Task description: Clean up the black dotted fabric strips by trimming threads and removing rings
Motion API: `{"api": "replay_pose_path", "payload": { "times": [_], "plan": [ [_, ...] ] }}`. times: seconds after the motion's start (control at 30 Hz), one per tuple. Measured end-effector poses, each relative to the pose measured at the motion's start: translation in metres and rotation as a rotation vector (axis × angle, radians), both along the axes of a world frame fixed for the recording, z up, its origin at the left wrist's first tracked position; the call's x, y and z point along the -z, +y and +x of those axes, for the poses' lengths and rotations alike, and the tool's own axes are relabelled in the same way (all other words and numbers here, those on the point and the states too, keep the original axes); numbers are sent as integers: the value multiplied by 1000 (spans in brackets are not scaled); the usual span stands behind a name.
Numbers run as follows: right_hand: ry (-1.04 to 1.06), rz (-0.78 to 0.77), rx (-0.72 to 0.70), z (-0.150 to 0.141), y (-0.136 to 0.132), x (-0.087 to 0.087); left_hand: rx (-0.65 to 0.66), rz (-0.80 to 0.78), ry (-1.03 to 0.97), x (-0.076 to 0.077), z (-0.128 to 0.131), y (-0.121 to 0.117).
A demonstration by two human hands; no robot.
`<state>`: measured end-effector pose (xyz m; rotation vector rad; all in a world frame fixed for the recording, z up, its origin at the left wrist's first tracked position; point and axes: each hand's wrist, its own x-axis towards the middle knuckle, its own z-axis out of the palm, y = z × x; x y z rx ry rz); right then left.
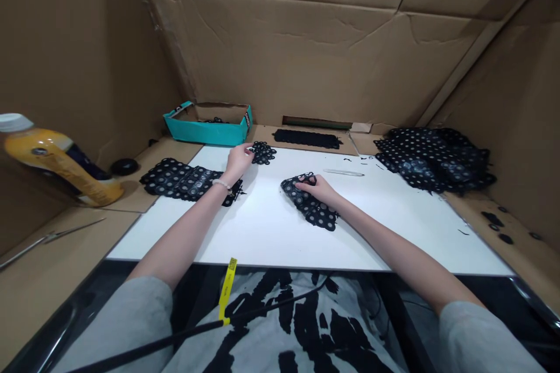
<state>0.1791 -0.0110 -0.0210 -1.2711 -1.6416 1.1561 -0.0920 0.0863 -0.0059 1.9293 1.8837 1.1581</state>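
Observation:
My right hand (320,189) pinches the upper part of a black rubbery sheet (322,215) dotted with round holes, on the white board. Farther back and to the left, my left hand (238,163) has its thumb and fingers closed at the left edge of a small black cluster of rings (265,153). Under my left wrist lies a longer black holed sheet (177,180), partly covered by the wrist. Thin silver tweezers (343,172) rest on the board beyond my right hand.
A teal box (207,132) holding black bits stands at the back left. A black strip (307,139) lies behind the board (262,239). Black holed sheets (431,157) are heaped at right, near loose scraps (506,239). At left are a yellow bottle (65,160), a black disc (124,166) and a scissor-like metal tool (50,237).

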Motion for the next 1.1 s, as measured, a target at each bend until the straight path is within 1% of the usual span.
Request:
{"api": "replay_pose_path", "payload": {
  "times": [0.03, 0.07, 0.1, 0.17, 0.2, 0.23, 0.27, 0.33, 0.5, 0.6, 0.67, 0.7, 0.77, 0.83, 0.9, 0.93, 1.0, 1.1],
  "plan": [
    [2, 10, 6, 0, 0, 0, 44, 10, 0, -5, 2, -4],
    [8, 22, 12, 0, 0, 0, 127, -13, -3, -10, 4, -9],
    [16, 31, 17, 0, 0, 1, 242, -73, -11, -14, 8, -15],
    [29, 48, 5, 1, 1, 2, 515, -280, -39, -20, 18, -26],
    [29, 54, -9, 2, 1, 3, 635, -389, -60, -22, 24, -32],
    [27, 57, -24, 2, 2, 4, 721, -476, -86, -23, 29, -37],
    [22, 58, -34, 3, 2, 4, 771, -534, -119, -23, 34, -41],
    [13, 69, -37, 3, 3, 5, 793, -593, -208, -21, 41, -45],
    [13, 70, -18, 3, 3, 5, 675, -736, -516, -13, 40, -39],
    [-6, 48, -23, 1, 4, 3, 626, -757, -634, -8, 36, -32],
    [-36, 54, -5, -1, 4, 2, 545, -690, -680, -5, 34, -27],
    [-53, 55, 12, -1, 4, 2, 481, -631, -701, -3, 32, -24],
    [-75, 38, 35, 0, 4, 1, 311, -479, -724, -1, 26, -17],
    [-71, -3, 18, 4, 3, -1, 126, -326, -690, 0, 16, -11],
    [-43, -43, -22, 10, 2, -4, -16, -200, -585, 1, 5, -6],
    [-27, -59, -40, 13, 1, -5, -49, -151, -515, 2, 0, -4],
    [0, -91, -78, 18, 0, -6, -74, -99, -399, 3, -5, -2],
    [32, -101, -144, 21, 1, -2, -67, -90, -316, 4, -5, -1]
  ]
}}
